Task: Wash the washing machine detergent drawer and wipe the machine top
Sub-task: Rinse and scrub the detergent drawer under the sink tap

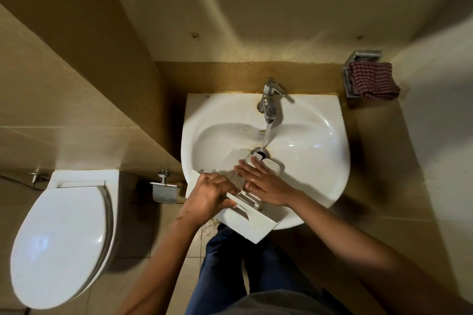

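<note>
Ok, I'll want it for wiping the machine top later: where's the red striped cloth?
In the head view, the red striped cloth hangs on the metal rack at upper right, to the right of the sink and tap.

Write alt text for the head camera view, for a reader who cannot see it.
A person washes a white detergent drawer laid across the near rim of a sink: the left hand grips its side, the right hand rests flat on it. The tap is running. A closed toilet stands left; a red checked cloth hangs right.
</note>
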`<state>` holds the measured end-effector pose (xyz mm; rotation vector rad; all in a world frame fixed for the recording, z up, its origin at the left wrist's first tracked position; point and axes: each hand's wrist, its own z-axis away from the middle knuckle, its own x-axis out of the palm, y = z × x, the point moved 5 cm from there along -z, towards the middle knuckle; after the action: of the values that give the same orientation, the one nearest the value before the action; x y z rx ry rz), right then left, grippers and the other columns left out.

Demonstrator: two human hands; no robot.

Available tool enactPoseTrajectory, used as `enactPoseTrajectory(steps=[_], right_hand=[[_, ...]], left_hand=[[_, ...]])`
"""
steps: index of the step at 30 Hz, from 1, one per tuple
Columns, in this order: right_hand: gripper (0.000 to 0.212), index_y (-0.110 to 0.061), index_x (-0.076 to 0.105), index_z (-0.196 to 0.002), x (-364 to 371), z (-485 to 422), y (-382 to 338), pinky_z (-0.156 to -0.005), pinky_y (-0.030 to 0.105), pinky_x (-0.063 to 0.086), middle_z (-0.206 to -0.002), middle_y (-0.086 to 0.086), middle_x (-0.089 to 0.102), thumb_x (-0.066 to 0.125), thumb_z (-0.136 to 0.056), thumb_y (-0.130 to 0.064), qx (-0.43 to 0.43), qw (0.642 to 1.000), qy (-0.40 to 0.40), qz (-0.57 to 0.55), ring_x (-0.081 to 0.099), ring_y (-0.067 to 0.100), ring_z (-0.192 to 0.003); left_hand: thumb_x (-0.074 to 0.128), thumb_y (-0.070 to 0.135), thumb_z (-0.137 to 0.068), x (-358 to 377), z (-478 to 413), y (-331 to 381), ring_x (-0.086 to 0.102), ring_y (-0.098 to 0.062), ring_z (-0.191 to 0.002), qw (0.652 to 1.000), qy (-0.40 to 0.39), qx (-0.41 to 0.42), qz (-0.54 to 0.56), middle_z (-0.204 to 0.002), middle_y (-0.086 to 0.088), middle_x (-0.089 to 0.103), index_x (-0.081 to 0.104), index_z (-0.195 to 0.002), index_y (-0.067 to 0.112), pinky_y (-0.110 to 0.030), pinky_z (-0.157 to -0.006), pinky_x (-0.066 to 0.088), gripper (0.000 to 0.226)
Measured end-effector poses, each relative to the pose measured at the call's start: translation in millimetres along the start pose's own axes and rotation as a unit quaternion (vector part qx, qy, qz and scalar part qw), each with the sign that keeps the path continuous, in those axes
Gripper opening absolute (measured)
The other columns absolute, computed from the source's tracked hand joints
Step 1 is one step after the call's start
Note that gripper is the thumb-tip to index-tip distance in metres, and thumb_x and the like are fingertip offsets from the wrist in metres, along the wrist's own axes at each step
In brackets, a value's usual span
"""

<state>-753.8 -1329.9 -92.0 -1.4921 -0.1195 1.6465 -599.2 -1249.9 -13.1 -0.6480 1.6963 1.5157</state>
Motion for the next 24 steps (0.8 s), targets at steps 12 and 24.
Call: enactPoseTrajectory(steps=[12,24], right_hand=[[0.017,-0.003,0.068,-0.103,-45,-24,67,-0.082,0.023,0.044,-0.109,0.012,0.068,0.059,-0.092,-0.013,0.262,0.850,0.187,-0.416,0.057,0.015,-0.098],[0.030,-0.008,0.045,-0.074,-82,-79,53,-0.043,0.013,0.038,-0.051,0.003,0.052,0.026,-0.096,-0.003,0.260,0.421,0.190,-0.848,0.044,0.010,-0.048]], left_hand=[[0.082,0.037,-0.068,-2,1,2,0.060,-0.011,-0.092,0.999,-0.014,-0.022,0.019,-0.095,0.016,0.068,0.072,-0.091,0.027,-0.019,-0.088,0.023,0.027],[0.086,0.036,-0.062,1,-1,2,0.058,-0.012,-0.091,0.999,-0.009,-0.042,0.000,-0.092,0.015,0.065,0.067,-0.089,0.027,-0.026,-0.085,0.027,0.034]])
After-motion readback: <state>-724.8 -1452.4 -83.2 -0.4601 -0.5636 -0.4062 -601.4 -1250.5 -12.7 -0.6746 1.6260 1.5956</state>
